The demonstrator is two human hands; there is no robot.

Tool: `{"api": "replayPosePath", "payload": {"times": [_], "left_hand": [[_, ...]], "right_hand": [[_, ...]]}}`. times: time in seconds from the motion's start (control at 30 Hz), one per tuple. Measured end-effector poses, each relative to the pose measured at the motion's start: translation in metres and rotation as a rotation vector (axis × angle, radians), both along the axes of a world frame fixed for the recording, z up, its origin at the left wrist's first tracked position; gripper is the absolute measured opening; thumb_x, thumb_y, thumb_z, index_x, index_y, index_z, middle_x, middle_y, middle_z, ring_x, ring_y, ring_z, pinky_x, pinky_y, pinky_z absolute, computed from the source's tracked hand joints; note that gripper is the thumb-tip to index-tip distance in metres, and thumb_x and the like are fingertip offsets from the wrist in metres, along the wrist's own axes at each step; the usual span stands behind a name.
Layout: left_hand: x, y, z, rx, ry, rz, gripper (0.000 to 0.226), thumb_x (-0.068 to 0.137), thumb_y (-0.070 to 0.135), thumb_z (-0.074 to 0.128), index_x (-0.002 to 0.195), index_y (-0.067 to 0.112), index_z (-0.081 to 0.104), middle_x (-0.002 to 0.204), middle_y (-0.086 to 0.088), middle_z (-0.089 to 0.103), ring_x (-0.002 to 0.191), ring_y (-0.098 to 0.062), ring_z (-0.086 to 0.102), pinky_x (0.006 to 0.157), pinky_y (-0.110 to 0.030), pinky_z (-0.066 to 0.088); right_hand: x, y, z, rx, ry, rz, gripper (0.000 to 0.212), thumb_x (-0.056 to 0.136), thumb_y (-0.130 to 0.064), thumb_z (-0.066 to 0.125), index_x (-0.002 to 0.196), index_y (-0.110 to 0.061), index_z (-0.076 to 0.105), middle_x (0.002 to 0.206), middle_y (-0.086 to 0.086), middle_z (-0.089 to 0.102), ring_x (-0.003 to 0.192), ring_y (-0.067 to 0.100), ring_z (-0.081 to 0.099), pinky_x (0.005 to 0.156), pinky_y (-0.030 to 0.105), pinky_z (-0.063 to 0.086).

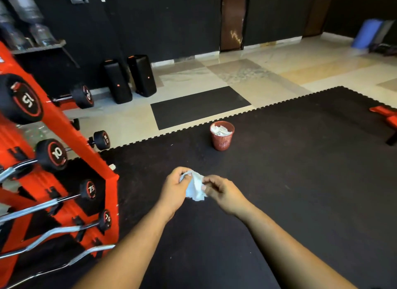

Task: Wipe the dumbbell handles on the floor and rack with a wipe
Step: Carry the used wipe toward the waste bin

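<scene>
Head view: a person's left hand (175, 189) and right hand (223, 194) pinch a crumpled white wipe (196, 188) between them above the black floor mat (279, 159), both forearms stretched forward, fingers curled onto the cloth. Dumbbells (57, 153) sit on the red rack (71, 125) to the left, well apart from the hands; more dumbbells (102, 140) lie on the floor behind it. A copper bin (222, 138) stuffed with used wipes stands ahead. Bunched this tightly, the wipe could tear or slip while being unfolded, and a wad would likely skip part of a handle.
</scene>
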State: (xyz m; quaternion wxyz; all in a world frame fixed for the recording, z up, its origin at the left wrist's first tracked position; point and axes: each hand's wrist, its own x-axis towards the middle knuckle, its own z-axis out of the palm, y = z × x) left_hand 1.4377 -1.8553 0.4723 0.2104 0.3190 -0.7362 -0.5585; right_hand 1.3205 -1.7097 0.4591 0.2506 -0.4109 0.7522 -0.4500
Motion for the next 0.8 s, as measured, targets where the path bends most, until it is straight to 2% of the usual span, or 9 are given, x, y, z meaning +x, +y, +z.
{"api": "replayPosePath", "payload": {"times": [0.07,0.17,0.23,0.3,0.37,0.47,0.57,0.67,0.8], "left_hand": [[-0.022,0.002,0.002,0.044,0.026,0.018,0.019,0.102,0.011,0.056,0.096,0.022,0.069,0.093,0.006,0.072,0.082,-0.005,0.065,0.067,-0.018,0.052],[-0.054,-0.003,0.003,0.263,-0.004,0.028,0.017,0.105,0.02,0.052,0.106,0.021,0.069,0.104,-0.006,0.072,0.093,-0.017,0.069,0.069,-0.034,0.062],[-0.072,-0.013,0.004,0.418,-0.056,-0.023,0.027,0.104,0.038,0.048,0.118,0.025,0.067,0.115,-0.006,0.073,0.103,-0.021,0.071,0.081,-0.045,0.063],[-0.099,-0.027,0.003,0.502,-0.109,-0.101,0.047,0.095,0.066,0.048,0.125,0.033,0.063,0.118,-0.001,0.073,0.108,-0.02,0.071,0.088,-0.047,0.06],[-0.125,-0.037,0.005,0.434,-0.197,-0.162,0.053,0.089,0.074,0.054,0.121,0.033,0.063,0.113,0.004,0.073,0.106,-0.018,0.071,0.088,-0.045,0.06],[-0.171,-0.061,-0.002,0.294,-0.239,-0.164,0.028,0.093,0.043,0.071,0.11,0.021,0.066,0.107,-0.003,0.076,0.096,-0.02,0.074,0.086,-0.047,0.06],[-0.21,-0.102,-0.014,0.352,-0.165,-0.149,0.018,0.098,0.017,0.067,0.116,0.013,0.068,0.106,-0.008,0.076,0.096,-0.023,0.075,0.084,-0.049,0.062],[-0.245,-0.147,-0.016,0.398,-0.146,-0.125,0.013,0.101,0.011,0.061,0.109,0.021,0.065,0.104,-0.001,0.072,0.095,-0.017,0.073,0.078,-0.037,0.064],[-0.284,-0.185,-0.016,0.431,-0.132,-0.2,0.02,0.102,0.007,0.058,0.105,0.026,0.065,0.113,-0.007,0.073,0.098,-0.019,0.073,0.083,-0.041,0.063]], "right_hand": [[-0.025,0.002,-0.004,-0.042,-0.038,-0.045,0.01,0.097,-0.023,0.065,0.105,-0.024,0.07,0.084,-0.009,0.072,0.071,0.001,0.064,0.075,0.027,0.053],[-0.064,0.001,-0.007,-0.083,-0.063,-0.159,0.011,0.093,-0.018,0.068,0.1,-0.026,0.071,0.072,-0.015,0.067,0.061,0.0,0.058,0.067,0.026,0.047],[-0.082,-0.003,-0.005,-0.089,-0.019,-0.224,0.016,0.092,-0.017,0.068,0.103,-0.029,0.071,0.075,-0.021,0.066,0.065,-0.001,0.061,0.068,0.022,0.047],[-0.102,-0.014,-0.001,-0.072,0.078,-0.228,0.02,0.092,-0.019,0.067,0.108,-0.031,0.07,0.087,-0.021,0.068,0.077,0.001,0.066,0.073,0.021,0.05],[-0.121,-0.028,0.004,-0.049,0.186,-0.175,0.022,0.092,-0.021,0.065,0.111,-0.032,0.068,0.1,-0.019,0.069,0.088,0.001,0.066,0.079,0.022,0.052],[-0.156,-0.056,0.004,-0.053,0.247,-0.15,0.025,0.092,-0.018,0.063,0.113,-0.032,0.068,0.106,-0.02,0.069,0.095,0.001,0.065,0.082,0.022,0.053],[-0.198,-0.08,-0.001,-0.082,0.205,-0.252,0.027,0.091,-0.014,0.063,0.111,-0.032,0.066,0.098,-0.024,0.066,0.082,0.002,0.063,0.074,0.023,0.051],[-0.237,-0.106,-0.005,-0.061,0.156,-0.304,0.025,0.094,-0.014,0.065,0.111,-0.032,0.064,0.08,-0.022,0.057,0.064,0.005,0.052,0.066,0.025,0.046],[-0.272,-0.136,-0.01,-0.016,0.051,-0.33,0.026,0.095,-0.019,0.065,0.112,-0.038,0.062,0.088,0.0,0.063,0.078,0.027,0.062,0.075,0.037,0.052]]}}
